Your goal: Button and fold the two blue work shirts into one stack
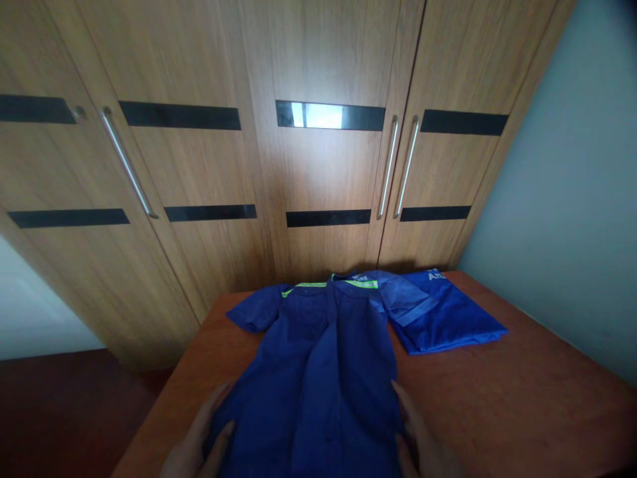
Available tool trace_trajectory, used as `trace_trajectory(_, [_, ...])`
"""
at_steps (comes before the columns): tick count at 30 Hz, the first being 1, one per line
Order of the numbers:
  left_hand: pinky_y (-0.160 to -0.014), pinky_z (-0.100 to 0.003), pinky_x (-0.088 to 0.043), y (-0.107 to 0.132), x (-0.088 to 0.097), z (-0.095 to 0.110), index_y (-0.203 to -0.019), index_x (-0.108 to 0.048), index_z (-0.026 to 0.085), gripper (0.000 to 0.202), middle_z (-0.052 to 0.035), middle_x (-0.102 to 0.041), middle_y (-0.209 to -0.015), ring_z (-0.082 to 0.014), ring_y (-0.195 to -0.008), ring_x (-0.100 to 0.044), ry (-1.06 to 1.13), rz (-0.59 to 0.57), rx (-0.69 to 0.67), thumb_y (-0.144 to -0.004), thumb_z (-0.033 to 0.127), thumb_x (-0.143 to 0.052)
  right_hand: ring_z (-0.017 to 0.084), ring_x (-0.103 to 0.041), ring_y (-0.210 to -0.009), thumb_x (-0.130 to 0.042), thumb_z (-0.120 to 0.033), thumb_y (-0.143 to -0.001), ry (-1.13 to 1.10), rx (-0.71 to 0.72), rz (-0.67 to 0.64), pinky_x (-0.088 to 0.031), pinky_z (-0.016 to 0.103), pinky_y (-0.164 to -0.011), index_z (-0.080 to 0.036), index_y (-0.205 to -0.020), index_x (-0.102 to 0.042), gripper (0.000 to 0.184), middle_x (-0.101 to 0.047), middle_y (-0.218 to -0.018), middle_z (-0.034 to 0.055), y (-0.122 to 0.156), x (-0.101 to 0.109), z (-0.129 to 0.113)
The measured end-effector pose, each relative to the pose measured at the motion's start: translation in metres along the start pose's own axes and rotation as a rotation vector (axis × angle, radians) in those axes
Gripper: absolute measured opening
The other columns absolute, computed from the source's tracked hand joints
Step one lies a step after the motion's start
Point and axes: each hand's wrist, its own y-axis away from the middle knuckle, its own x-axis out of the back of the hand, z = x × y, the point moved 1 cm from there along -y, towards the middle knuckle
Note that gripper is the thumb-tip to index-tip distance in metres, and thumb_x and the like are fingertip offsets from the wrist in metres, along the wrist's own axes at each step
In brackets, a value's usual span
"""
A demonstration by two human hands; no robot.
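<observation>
A dark blue short-sleeved button-up shirt (318, 372) lies spread front side up on the reddish-brown table, its collar at the far end and bright green trim across the shoulders. My left hand (199, 441) touches its left side edge near the bottom of the view, thumb and fingers apart, with cloth showing between them. At the opposite edge rests my right hand (421, 438), fingers stretched along the side of the shirt and thumb apart. The shirt's lower hem is out of view.
A folded bright blue garment (448, 318) with white lettering lies partly under the shirt's right sleeve. Behind the table (497, 392) stands a wooden wardrobe (318, 172) with long metal handles and dark strips. A pale wall (562, 219) borders the right side.
</observation>
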Motion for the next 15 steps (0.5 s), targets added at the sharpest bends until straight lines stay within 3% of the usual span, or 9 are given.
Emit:
trace_trajectory(2, [-0.109,-0.049,-0.038,-0.008,0.015,-0.005,-0.139,-0.037,0.021,0.053,-0.0097,-0.055,-0.138,-0.0282,-0.128,-0.049,0.023,0.022,0.037,-0.092,0.045,-0.033,0.030,-0.059,-0.117,-0.047,-0.041,-0.087,-0.105,-0.061,0.036,-0.050,0.046,-0.098,-0.027,-0.141,-0.040,0.056,-0.061,-0.129,0.0097,-0.011,0.021,0.011])
trace_trajectory(5, [-0.109,-0.046,-0.040,-0.017,0.032,-0.017,-0.137,-0.040,0.022,0.052,-0.0085,-0.057,-0.136,-0.0283,-0.125,-0.052,0.081,0.047,0.048,-0.091,0.045,-0.038,0.025,-0.065,-0.107,-0.043,-0.044,-0.092,-0.305,-0.108,0.088,-0.055,0.038,-0.089,-0.023,-0.146,-0.027,0.061,-0.066,-0.120,0.0104,-0.037,0.074,0.017])
trace_trajectory(7, [-0.108,-0.043,-0.042,-0.019,0.036,-0.023,-0.133,-0.044,0.024,0.047,-0.0062,-0.059,-0.134,-0.0267,-0.124,-0.054,0.133,0.040,0.028,-0.091,0.044,-0.039,0.025,-0.067,-0.103,-0.046,-0.047,-0.091,-0.367,-0.099,0.088,-0.057,0.035,-0.083,-0.023,-0.147,-0.024,0.064,-0.068,-0.117,0.0104,-0.053,0.108,0.016])
trace_trajectory(9, [-0.108,-0.042,-0.042,-0.016,0.033,-0.023,-0.129,-0.049,0.026,0.043,-0.0037,-0.061,-0.131,-0.0257,-0.124,-0.054,0.141,0.034,-0.011,-0.090,0.042,-0.039,0.025,-0.064,-0.109,-0.048,-0.047,-0.091,-0.340,-0.072,0.117,-0.054,0.036,-0.090,-0.024,-0.145,-0.030,0.062,-0.064,-0.123,0.0108,-0.063,0.130,0.018])
trace_trajectory(12, [-0.109,-0.045,-0.040,-0.006,0.021,-0.021,-0.126,-0.052,0.032,0.041,0.0006,-0.064,-0.128,-0.0266,-0.122,-0.056,0.032,0.043,-0.054,-0.088,0.041,-0.041,0.027,-0.056,-0.120,-0.048,-0.043,-0.090,-0.168,0.001,0.184,-0.045,0.042,-0.103,-0.025,-0.138,-0.042,0.052,-0.059,-0.131,0.0101,-0.063,0.135,0.035])
trace_trajectory(15, [-0.108,-0.045,-0.043,0.005,0.008,-0.022,-0.127,-0.053,0.033,0.042,0.0012,-0.064,-0.127,-0.0260,-0.118,-0.059,-0.104,0.031,-0.068,-0.089,0.039,-0.038,0.029,-0.062,-0.112,-0.047,-0.035,-0.088,0.096,0.055,0.027,-0.047,0.046,-0.101,-0.026,-0.124,-0.057,0.039,-0.066,-0.120,0.0095,-0.048,0.119,0.064])
